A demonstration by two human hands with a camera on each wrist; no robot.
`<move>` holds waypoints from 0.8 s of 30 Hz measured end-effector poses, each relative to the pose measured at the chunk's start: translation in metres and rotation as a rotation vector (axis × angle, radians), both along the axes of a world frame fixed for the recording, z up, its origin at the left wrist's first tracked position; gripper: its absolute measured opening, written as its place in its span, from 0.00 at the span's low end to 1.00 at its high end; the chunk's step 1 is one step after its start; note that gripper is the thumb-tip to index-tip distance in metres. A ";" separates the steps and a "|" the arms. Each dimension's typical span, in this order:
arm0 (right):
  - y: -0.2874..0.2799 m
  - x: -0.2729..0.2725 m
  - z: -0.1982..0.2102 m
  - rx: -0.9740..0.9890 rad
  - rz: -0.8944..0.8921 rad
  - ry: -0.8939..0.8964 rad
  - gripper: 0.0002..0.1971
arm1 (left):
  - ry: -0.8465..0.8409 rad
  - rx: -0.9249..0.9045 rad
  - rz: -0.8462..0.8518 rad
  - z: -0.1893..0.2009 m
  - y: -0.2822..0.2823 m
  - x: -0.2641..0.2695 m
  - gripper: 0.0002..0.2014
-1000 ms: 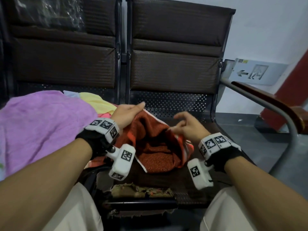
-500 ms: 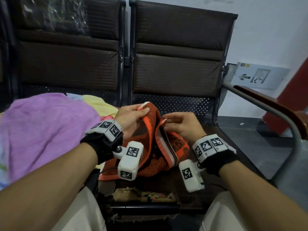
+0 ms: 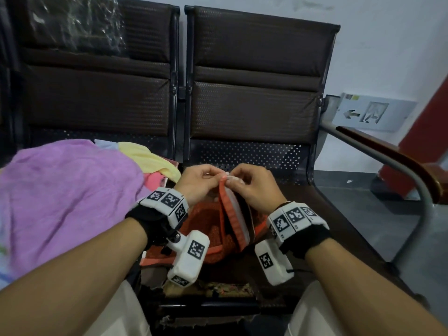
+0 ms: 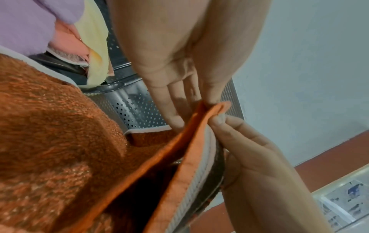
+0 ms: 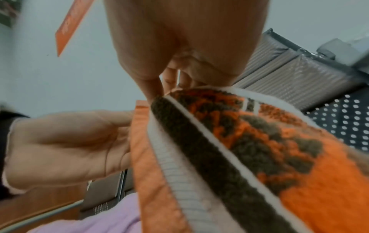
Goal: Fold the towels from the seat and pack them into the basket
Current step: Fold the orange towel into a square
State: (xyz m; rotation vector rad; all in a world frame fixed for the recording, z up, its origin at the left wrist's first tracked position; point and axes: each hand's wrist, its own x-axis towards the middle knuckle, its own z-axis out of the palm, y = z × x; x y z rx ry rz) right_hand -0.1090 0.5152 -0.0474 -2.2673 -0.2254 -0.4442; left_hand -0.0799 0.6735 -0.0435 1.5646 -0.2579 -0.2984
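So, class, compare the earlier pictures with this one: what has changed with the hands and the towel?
The left hand and right hand have come together, lifting the orange towel and pinching its edges closed at the top, where earlier it lay open between them. The purple towel and yellow towel stayed put.

The left hand (image 4: 179, 52) reached down from the top, thumb and fingertips pinching the corner of an orange towel (image 4: 60, 149). The right hand (image 4: 249, 149) pinched the same hem from below, at its white and dark stripes. Behind lay a purple towel (image 4: 30, 23), a pink one (image 4: 67, 42) and a yellow towel (image 4: 93, 47) against perforated metal (image 4: 137, 110).
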 end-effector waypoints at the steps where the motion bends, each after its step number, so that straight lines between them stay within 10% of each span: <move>1: 0.000 0.001 -0.001 0.004 -0.013 0.001 0.05 | 0.012 -0.023 0.002 0.001 0.001 -0.001 0.04; 15: -0.005 0.003 0.001 0.042 -0.026 0.002 0.07 | -0.070 0.012 -0.038 -0.001 0.012 0.001 0.06; 24: -0.050 -0.006 -0.008 -0.489 0.085 0.293 0.16 | 0.000 -0.219 0.322 0.018 0.053 0.019 0.14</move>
